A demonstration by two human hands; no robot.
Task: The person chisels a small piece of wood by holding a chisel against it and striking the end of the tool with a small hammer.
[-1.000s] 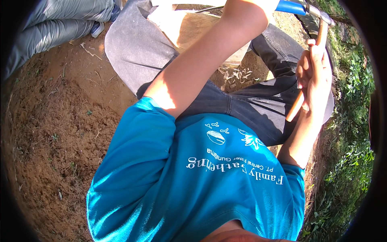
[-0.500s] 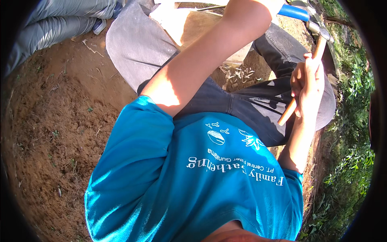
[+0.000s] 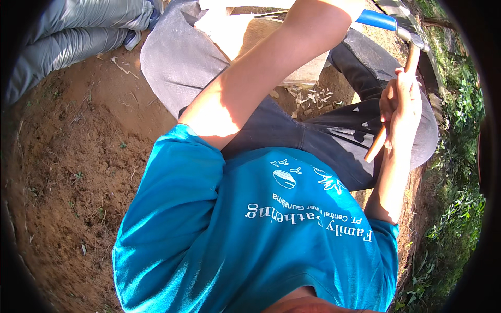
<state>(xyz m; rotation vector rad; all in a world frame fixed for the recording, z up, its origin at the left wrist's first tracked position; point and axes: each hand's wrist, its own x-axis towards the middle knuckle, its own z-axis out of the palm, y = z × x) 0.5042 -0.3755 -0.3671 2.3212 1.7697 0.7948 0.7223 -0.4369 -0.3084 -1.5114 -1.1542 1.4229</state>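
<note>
My right hand (image 3: 403, 101) is wrapped round the wooden handle of a hammer (image 3: 412, 60). The hammer's metal head lies against the end of a blue-handled chisel (image 3: 377, 20). That blue handle comes out from my left hand (image 3: 356, 6), which is washed out by sun and cut off by the top edge, so its fingers are hidden. A pale wooden block (image 3: 255, 34) stands between my legs, partly behind my left forearm. Across its top shows a thin dark strip, perhaps the chisel's blade.
Wood shavings (image 3: 315, 96) are scattered on the ground below the block. My legs (image 3: 180, 57) are bent on either side of it. Another person's grey-trousered legs (image 3: 86, 31) extend in at upper left. Brown soil (image 3: 78, 182) spreads leftward; green plants (image 3: 454, 208) grow on the right.
The view has shifted a little. The hammer head and blue handle appear slightly farther left, still together, and my right hand keeps its grip.
</note>
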